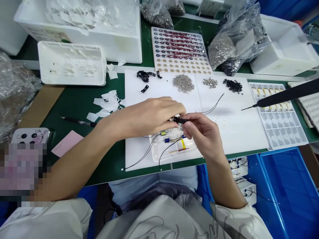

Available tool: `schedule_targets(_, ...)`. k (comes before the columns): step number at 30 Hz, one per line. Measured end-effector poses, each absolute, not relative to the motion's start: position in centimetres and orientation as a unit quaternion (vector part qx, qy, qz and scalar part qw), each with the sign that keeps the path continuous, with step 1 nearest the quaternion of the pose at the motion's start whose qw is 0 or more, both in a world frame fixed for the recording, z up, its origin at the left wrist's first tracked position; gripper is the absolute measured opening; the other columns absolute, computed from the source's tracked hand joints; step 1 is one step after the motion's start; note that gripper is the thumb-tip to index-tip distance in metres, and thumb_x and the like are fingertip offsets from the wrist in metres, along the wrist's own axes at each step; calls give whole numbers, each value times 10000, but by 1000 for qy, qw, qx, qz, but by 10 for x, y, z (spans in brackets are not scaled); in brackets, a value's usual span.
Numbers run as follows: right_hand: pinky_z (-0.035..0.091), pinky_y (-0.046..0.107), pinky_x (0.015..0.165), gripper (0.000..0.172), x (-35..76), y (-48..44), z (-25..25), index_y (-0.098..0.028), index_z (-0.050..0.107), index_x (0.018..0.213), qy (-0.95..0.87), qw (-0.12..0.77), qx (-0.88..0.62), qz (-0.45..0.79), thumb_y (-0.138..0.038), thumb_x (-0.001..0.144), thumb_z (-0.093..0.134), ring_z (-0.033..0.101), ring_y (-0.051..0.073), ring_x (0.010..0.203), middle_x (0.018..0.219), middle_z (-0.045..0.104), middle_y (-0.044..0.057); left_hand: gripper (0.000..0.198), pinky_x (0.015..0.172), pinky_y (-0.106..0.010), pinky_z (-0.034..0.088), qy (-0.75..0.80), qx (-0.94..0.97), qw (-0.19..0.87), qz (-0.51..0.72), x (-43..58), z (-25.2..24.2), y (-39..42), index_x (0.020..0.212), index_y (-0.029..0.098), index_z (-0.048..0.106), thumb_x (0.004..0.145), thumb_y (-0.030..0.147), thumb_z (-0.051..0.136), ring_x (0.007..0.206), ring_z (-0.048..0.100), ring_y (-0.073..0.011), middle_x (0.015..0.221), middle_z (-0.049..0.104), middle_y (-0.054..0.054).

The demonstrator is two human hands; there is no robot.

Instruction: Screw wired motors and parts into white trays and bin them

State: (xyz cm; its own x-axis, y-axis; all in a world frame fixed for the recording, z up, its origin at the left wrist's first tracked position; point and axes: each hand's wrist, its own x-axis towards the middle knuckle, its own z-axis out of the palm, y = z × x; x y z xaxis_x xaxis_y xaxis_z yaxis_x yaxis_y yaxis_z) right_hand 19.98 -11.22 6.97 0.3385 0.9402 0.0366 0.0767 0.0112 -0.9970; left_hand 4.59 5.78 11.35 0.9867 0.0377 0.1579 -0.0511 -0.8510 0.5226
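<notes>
My right hand (201, 130) pinches a small black part (179, 120) between thumb and fingers. My left hand (152, 116) is right beside it, its fingertips curled in at the black part, so what they hold is hidden. Below both hands lies a white plastic tray (174, 153) holding small yellow and blue components with thin black wires (147, 154) trailing from it. Another thin black wire (213, 107) runs up and right across the white work sheet (224, 132).
Piles of silver bits (183, 83) and black rings (233, 85) lie on the sheet, with black clips (144, 77) to their left. Black tweezers (281, 98) reach over a white blister tray (276, 116). Foam boxes, plastic bags and a beaded board (178, 46) stand behind.
</notes>
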Motion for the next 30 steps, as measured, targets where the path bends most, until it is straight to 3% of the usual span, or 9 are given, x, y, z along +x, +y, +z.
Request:
schedule_targets(3, 443, 113, 566, 241, 204, -110, 68, -154, 696, 1113, -437, 566, -587, 379, -365, 1009, 640, 505, 4, 628, 697, 559, -23, 158, 811, -308, 469, 53, 939, 337, 51, 46, 115, 59, 1118, 262, 633, 1017, 329, 531, 955, 672, -182, 1042, 721, -16)
schedule_targets(8, 528, 132, 597, 239, 195, -109, 71, -152, 637, 1122, -421, 565, -599, 380, -354, 996, 655, 645, 39, 712, 841, 685, 9, 188, 841, -341, 476, 105, 929, 353, 36, 47, 119, 64, 961, 237, 675, 983, 370, 543, 935, 682, -204, 982, 737, -14)
schedule_targets(13, 603, 173, 644, 294, 174, -117, 69, -155, 524, 1089, -413, 477, -638, 441, -390, 978, 660, 709, 91, 712, 842, 727, 29, 208, 881, -370, 521, 97, 911, 399, -43, 49, 114, 73, 889, 233, 699, 961, 380, 571, 947, 703, -215, 923, 733, -3)
schedule_targets(17, 607, 168, 679, 268, 163, -119, 54, -152, 615, 1072, -443, 424, -704, 358, -401, 980, 654, 730, 98, 851, 1052, 733, 58, 227, 984, -401, 515, 148, 909, 386, -57, 47, 104, 84, 984, 225, 711, 953, 430, 620, 1134, 682, -256, 1010, 716, 2)
schedule_targets(20, 549, 135, 653, 233, 159, -115, 45, -152, 678, 999, -477, 405, -735, 263, -384, 977, 665, 672, 61, 798, 951, 709, 36, 301, 991, -407, 508, 197, 896, 386, -93, 43, 100, 92, 1009, 214, 712, 961, 492, 608, 1210, 654, -284, 1031, 688, 0)
schedule_targets(23, 506, 129, 613, 231, 157, -112, 43, -154, 672, 982, -452, 426, -752, 222, -385, 981, 668, 614, 42, 693, 807, 658, 10, 366, 910, -365, 529, 223, 878, 403, -135, 42, 99, 96, 1013, 219, 718, 931, 566, 635, 1171, 672, -276, 1025, 674, -16)
schedule_targets(26, 497, 141, 563, 249, 156, -112, 43, -161, 626, 1011, -387, 485, -745, 243, -407, 991, 658, 600, 50, 625, 743, 620, -7, 409, 853, -355, 535, 193, 888, 385, -160, 41, 97, 97, 1030, 257, 715, 793, 581, 792, 1114, 680, -281, 1042, 694, -20)
schedule_targets(30, 596, 197, 643, 312, 153, -110, 37, -176, 565, 1052, -295, 573, -704, 299, -444, 960, 697, 643, 77, 689, 800, 607, -2, 493, 835, -354, 503, 122, 914, 370, -115, 39, 98, 94, 1105, 289, 690, 728, 545, 880, 1077, 668, -257, 1141, 711, -10)
